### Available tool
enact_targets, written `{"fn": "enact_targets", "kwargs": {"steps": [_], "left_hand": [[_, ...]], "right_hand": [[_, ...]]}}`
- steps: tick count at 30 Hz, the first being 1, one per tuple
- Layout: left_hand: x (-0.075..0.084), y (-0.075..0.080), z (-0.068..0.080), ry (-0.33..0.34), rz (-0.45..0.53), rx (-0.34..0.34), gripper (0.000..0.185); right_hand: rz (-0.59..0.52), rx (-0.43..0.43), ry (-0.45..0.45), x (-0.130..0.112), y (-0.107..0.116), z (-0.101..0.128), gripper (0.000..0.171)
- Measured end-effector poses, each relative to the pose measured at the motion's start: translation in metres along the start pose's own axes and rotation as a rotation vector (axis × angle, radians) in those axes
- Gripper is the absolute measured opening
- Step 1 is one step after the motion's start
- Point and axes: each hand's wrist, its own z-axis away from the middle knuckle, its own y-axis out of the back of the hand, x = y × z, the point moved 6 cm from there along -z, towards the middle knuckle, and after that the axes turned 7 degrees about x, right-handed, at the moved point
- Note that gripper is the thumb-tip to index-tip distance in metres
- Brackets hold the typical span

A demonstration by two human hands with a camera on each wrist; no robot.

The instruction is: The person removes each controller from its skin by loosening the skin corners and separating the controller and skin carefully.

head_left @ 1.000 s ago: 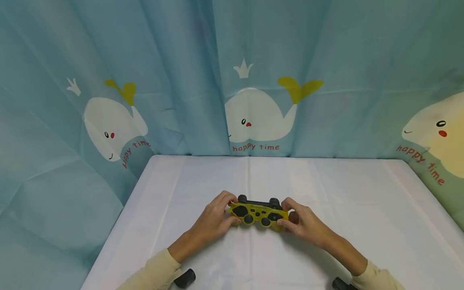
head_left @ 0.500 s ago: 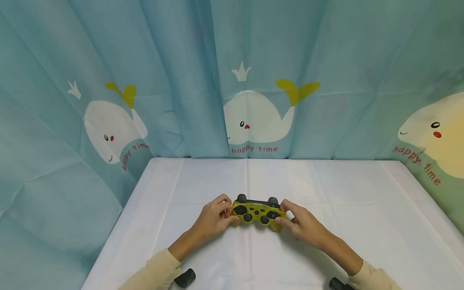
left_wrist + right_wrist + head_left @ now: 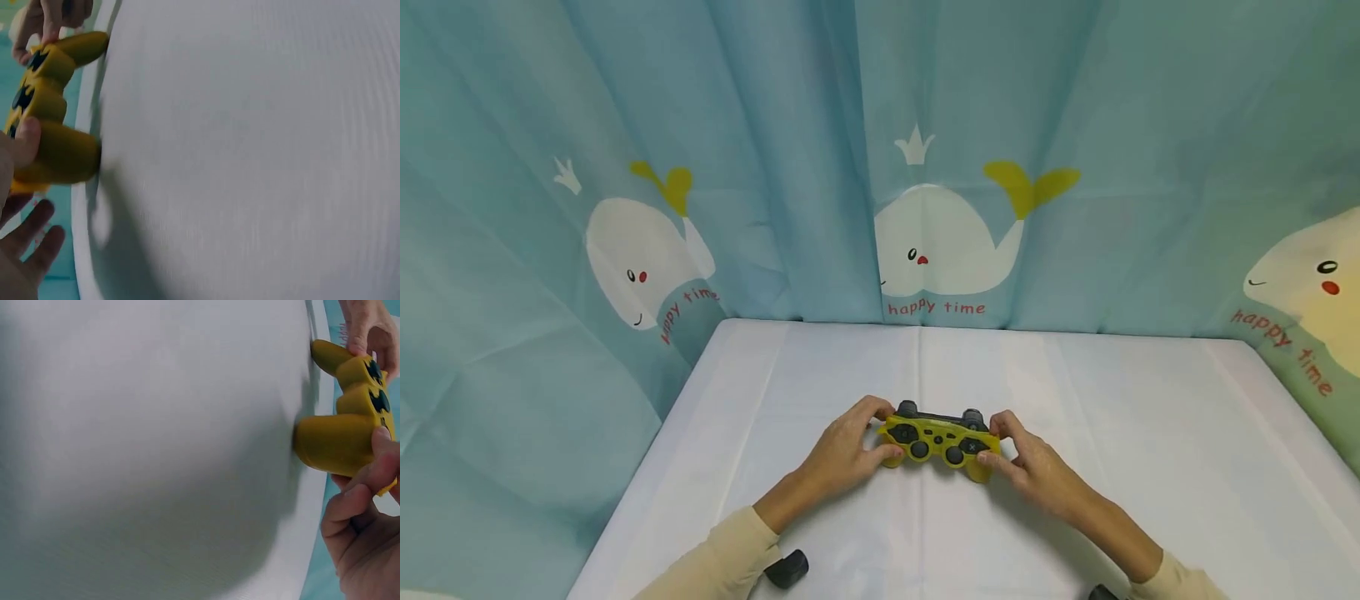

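A yellow game controller (image 3: 940,442) with black buttons and sticks sits at the middle of the white table (image 3: 1075,400). My left hand (image 3: 847,446) grips its left end, thumb on the front edge. My right hand (image 3: 1028,461) grips its right end with thumb and fingers around the grip. In the left wrist view the controller (image 3: 53,134) shows side-on, with my left thumb (image 3: 25,140) on it. In the right wrist view the controller (image 3: 342,434) rests its grip tips on the cloth, pinched by my right hand (image 3: 369,506).
Blue curtains with white whales (image 3: 947,242) close in the table at the back and both sides. Wrist-camera mounts show by my left sleeve (image 3: 787,568) and at the bottom right (image 3: 1101,592). The white cloth lies bare around the controller.
Both hands have kept hold of the controller. It tilted slightly and the hands shifted a little; the head view moved a bit.
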Motion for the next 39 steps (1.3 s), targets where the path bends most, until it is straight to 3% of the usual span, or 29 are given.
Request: {"fn": "enact_targets", "kwargs": {"steps": [7, 14, 18, 20, 22, 24, 28, 32, 39], "left_hand": [[-0.003, 0.002, -0.008, 0.011, 0.028, -0.096, 0.036], [-0.003, 0.003, -0.005, -0.001, 0.064, -0.044, 0.037], [-0.007, 0.0, -0.001, 0.077, 0.035, -0.016, 0.037], [-0.007, -0.002, 0.0, 0.105, 0.023, -0.023, 0.045], [-0.003, -0.004, 0.001, 0.079, 0.002, -0.032, 0.061], [0.002, -0.005, 0.0, 0.009, -0.027, -0.024, 0.07], [0.012, -0.004, 0.0, -0.109, -0.114, 0.06, 0.053], [0.014, -0.002, -0.001, -0.114, -0.125, 0.116, 0.041], [0.019, -0.004, -0.002, -0.142, -0.157, 0.068, 0.035]], "right_hand": [[-0.019, -0.077, -0.006, -0.003, 0.001, -0.002, 0.028], [-0.036, -0.111, 0.005, -0.004, 0.0, -0.005, 0.019], [0.0, -0.101, 0.024, -0.001, 0.0, -0.008, 0.015], [0.008, -0.083, 0.026, 0.0, -0.001, -0.008, 0.018], [0.006, -0.064, 0.035, 0.001, -0.001, -0.006, 0.025], [0.009, -0.034, 0.069, 0.0, 0.0, -0.005, 0.036], [0.056, 0.015, 0.181, -0.008, -0.001, -0.002, 0.052], [0.058, 0.041, 0.26, -0.015, -0.003, 0.002, 0.046], [-0.146, -0.023, 0.218, -0.018, -0.012, 0.006, 0.046]]}}
